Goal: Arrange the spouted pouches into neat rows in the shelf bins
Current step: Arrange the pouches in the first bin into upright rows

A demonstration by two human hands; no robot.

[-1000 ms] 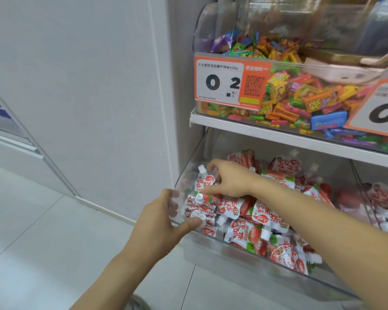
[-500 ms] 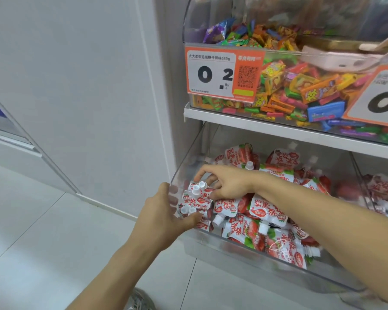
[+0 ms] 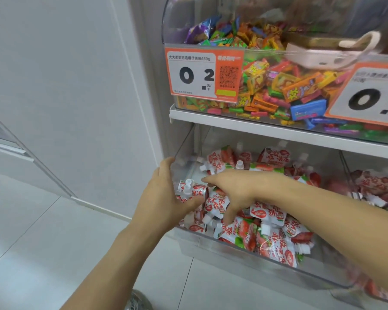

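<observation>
Red-and-white spouted pouches (image 3: 264, 212) with white caps lie jumbled in a clear shelf bin (image 3: 244, 257) on the lower shelf. At the bin's front left corner my left hand (image 3: 161, 200) holds a small upright cluster of pouches (image 3: 189, 190). Its thumb lies across their front and its fingers run up along the left wall. My right hand (image 3: 235, 191) reaches in from the right, fingers spread. One finger points left over the cluster and another rests on a pouch (image 3: 216, 204) lower down. Behind it, a patch of bare bin floor shows.
A second bin (image 3: 376, 186) of the same pouches sits to the right. Above, a clear bin of coloured candies (image 3: 278, 86) carries an orange price tag (image 3: 203, 74) and overhangs the pouch bin. A white wall (image 3: 76, 86) and tiled floor are on the left.
My right hand has let go of the pouches at the bin's back left and now lies spread over those nearer the front. My left hand has stayed at the front left corner.
</observation>
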